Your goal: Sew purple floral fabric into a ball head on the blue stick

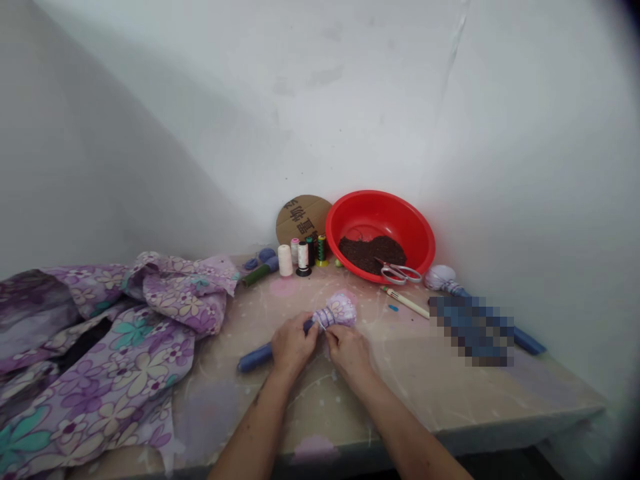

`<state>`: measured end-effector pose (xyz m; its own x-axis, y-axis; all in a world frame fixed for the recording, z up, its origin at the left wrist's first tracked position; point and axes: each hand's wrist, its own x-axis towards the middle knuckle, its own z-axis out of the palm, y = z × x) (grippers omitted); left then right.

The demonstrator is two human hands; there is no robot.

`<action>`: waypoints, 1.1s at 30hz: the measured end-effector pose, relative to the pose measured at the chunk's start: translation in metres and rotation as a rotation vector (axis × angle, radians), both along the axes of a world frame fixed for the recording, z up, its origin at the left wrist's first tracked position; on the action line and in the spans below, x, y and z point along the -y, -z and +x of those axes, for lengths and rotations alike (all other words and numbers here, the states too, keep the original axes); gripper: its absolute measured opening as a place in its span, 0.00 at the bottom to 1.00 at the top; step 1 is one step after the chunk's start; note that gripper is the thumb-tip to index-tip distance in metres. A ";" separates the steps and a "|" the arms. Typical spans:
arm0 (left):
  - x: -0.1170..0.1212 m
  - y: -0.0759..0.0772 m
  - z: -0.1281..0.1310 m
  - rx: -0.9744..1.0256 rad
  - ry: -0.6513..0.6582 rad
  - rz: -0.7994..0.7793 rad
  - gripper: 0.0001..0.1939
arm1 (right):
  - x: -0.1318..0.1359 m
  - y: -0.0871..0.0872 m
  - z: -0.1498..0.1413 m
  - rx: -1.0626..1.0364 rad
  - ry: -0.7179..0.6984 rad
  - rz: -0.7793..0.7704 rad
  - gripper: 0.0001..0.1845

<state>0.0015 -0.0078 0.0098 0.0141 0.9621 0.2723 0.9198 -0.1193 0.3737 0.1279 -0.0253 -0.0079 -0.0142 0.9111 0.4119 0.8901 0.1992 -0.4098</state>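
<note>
A stick with a blue-wrapped handle (255, 359) lies slantwise on the table, its far end a round head of flowered lilac cloth (344, 309). Dark cord winds several times round the neck below that head. My left hand (294, 341) is closed round the handle just under the neck. Close beside it, my right hand (349, 348) pinches a thin pale cord (321, 325) at the bound neck. Its fingertips partly hide the cord's end.
Flowered cloth (135, 333) is heaped on the left. Thread spools (285, 261) stand at the back beside a cardboard disc (300, 217). A red basin (420, 233) holds dark grains, with scissors (400, 273) at its rim. A cutter-like tool (407, 302) and another cloth-headed stick (529, 340) lie right.
</note>
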 end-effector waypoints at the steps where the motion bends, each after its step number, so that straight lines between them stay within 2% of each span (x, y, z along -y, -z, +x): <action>1: 0.000 0.000 0.000 0.002 0.000 0.005 0.18 | 0.000 0.000 0.000 0.005 0.002 -0.006 0.14; 9: -0.001 0.002 -0.002 0.013 0.002 -0.005 0.18 | -0.002 0.000 0.000 0.023 -0.006 -0.017 0.14; 21: -0.002 -0.001 0.000 0.008 -0.028 -0.057 0.17 | -0.011 0.012 -0.005 -0.030 -0.014 -0.066 0.13; 28: -0.002 -0.001 -0.001 0.013 -0.023 -0.047 0.17 | -0.019 0.019 -0.006 -0.167 -0.037 -0.057 0.14; 33: -0.002 0.002 -0.001 -0.008 -0.029 -0.029 0.18 | -0.023 0.023 -0.006 -0.307 -0.009 -0.025 0.10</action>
<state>0.0006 -0.0060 0.0083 -0.0118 0.9696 0.2445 0.9257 -0.0819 0.3694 0.1214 -0.0025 -0.0310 0.0989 0.9214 0.3757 0.7224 0.1932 -0.6639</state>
